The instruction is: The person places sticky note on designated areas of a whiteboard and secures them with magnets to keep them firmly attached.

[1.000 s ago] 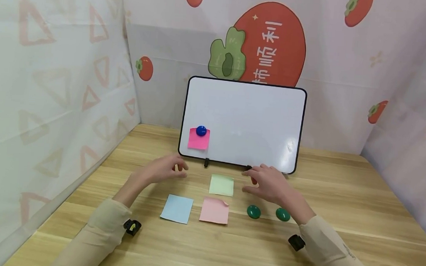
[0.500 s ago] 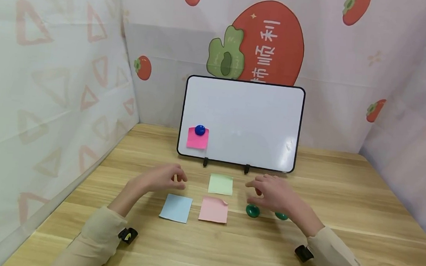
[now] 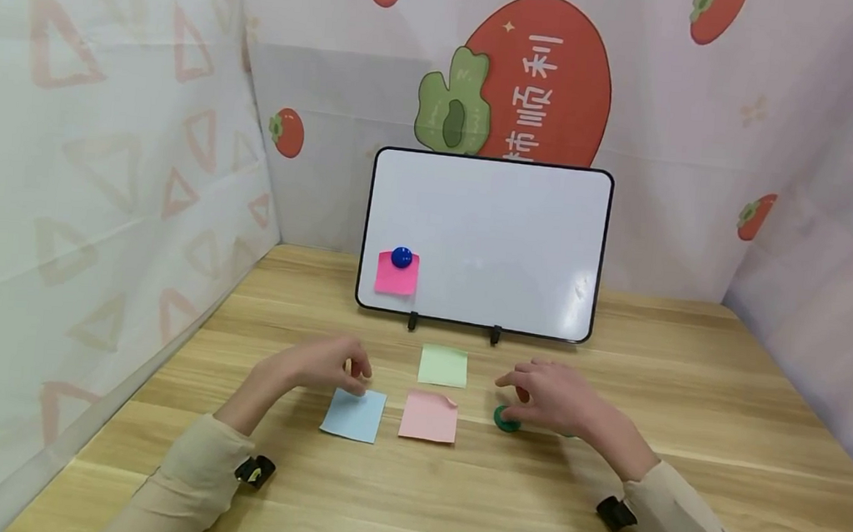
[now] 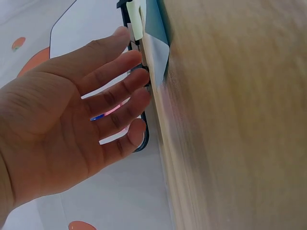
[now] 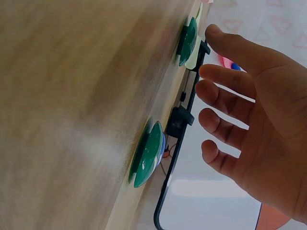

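Woodgrain desk (image 3: 423,500) bears three unhung pastel paper squares (image 3: 429,417); one hot-pink paper square (image 3: 396,280) hangs; both hands (image 3: 555,395) hold nothing, fingers (image 4: 120,91) loosely parted

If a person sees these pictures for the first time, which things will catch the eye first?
Probably the big red fruit printed on the cloth behind the whiteboard comes first. Next is the bright pink note with a blue magnet at its top, on the whiteboard's lower left. Then the left hand near the blue note, and the right hand near the green magnets on the table.
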`<state>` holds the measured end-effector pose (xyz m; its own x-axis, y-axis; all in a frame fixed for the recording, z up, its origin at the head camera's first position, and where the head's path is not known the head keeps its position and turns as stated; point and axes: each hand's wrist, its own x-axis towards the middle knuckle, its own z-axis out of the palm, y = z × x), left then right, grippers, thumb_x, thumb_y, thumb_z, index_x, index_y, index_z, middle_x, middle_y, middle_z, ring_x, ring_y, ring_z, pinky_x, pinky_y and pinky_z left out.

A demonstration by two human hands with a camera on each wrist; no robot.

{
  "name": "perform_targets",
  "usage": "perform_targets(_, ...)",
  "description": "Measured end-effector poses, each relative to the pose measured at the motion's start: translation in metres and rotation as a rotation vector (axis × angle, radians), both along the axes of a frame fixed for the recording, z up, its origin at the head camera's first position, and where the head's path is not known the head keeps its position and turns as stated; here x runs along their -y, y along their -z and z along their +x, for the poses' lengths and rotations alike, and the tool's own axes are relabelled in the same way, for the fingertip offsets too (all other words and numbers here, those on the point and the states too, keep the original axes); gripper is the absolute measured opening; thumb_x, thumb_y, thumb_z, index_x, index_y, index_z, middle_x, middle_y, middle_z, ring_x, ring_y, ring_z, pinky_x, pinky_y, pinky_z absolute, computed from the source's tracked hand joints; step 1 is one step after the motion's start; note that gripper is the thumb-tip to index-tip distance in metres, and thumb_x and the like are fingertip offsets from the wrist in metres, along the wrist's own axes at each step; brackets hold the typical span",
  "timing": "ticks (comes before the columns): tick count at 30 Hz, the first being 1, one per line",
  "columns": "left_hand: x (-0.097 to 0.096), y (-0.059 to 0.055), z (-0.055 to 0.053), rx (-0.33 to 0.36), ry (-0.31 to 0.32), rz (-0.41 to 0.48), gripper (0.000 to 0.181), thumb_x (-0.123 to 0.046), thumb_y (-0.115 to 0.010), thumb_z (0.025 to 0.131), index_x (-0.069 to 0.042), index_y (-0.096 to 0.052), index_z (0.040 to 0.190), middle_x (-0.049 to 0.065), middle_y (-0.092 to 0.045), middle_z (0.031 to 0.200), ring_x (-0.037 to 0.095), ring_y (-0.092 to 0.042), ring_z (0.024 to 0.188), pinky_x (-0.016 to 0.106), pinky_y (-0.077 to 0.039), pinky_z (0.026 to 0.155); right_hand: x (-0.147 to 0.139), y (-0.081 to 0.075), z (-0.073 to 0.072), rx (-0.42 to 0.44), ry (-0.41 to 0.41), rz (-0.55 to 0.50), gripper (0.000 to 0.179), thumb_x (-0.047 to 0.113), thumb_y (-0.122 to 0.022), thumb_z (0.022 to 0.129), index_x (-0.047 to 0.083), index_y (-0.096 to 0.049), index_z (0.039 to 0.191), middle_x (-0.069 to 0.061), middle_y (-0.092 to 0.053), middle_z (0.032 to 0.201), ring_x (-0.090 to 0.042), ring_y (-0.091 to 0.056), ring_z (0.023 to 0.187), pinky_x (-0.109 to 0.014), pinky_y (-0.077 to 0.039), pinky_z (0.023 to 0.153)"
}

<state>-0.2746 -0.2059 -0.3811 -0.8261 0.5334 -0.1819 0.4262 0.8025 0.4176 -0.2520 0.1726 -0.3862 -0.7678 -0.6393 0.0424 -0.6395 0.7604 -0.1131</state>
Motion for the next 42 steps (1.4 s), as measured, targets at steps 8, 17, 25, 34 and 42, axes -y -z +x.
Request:
perform_targets(8, 0.002, 0.000, 0.005, 0.038, -0.014, 0.006, 0.017, -0.014, -0.083, 0.078, -0.016, -0.074, 0.093, -0.003, -0.064, 0.090, 0.013, -0.056, 0.085, 0.033, -0.049, 0.079, -0.006, -0.001, -0.002, 0.057, -0.044, -0.004, 0.046, 0.042, -0.076, 0.085, 0.015, -0.070, 0.121, 0.013, -0.047, 0.075, -0.008, -0.041, 0.076, -0.025, -0.032, 0.066)
perform_targets(17, -0.002, -0.004, 0.007, 0.056, -0.027, 0.001, 0.017, -0.009, -0.084, 0.075, -0.013, -0.074, 0.088, -0.004, -0.065, 0.087, 0.012, -0.056, 0.082, 0.032, -0.050, 0.078, -0.009, 0.000, -0.005, 0.105, -0.038, 0.034, 0.048, 0.041, -0.079, 0.082, 0.017, -0.069, 0.123, 0.011, -0.051, 0.078, -0.008, -0.043, 0.079, -0.027, -0.035, 0.070)
perform_targets(25, 0.001, -0.004, 0.008, 0.050, -0.027, -0.018, 0.017, -0.007, -0.085, 0.073, -0.012, -0.073, 0.084, -0.004, -0.066, 0.082, 0.011, -0.056, 0.078, 0.030, -0.049, 0.074, -0.010, 0.003, -0.005, 0.124, -0.068, 0.016, 0.045, 0.037, -0.081, 0.081, 0.017, -0.070, 0.120, 0.012, -0.052, 0.078, -0.007, -0.044, 0.078, -0.024, -0.036, 0.069)
perform_targets(34, 0.003, -0.004, 0.008, 0.058, -0.045, -0.015, 0.016, -0.007, -0.084, 0.074, -0.012, -0.072, 0.084, -0.003, -0.064, 0.081, 0.011, -0.056, 0.077, 0.029, -0.049, 0.073, -0.011, 0.003, -0.005, 0.170, -0.059, -0.027, 0.039, 0.029, -0.081, 0.081, 0.017, -0.072, 0.118, 0.010, -0.054, 0.077, -0.005, -0.044, 0.074, -0.023, -0.037, 0.067)
perform_targets(42, 0.008, -0.002, 0.007, 0.032, -0.056, -0.022, 0.018, -0.011, -0.086, 0.072, -0.013, -0.071, 0.082, -0.005, -0.065, 0.081, 0.010, -0.057, 0.077, 0.029, -0.049, 0.074, -0.011, 0.003, -0.006, 0.196, -0.063, -0.038, 0.034, 0.026, -0.080, 0.083, 0.020, -0.073, 0.115, 0.011, -0.055, 0.076, -0.003, -0.045, 0.071, -0.022, -0.038, 0.065)
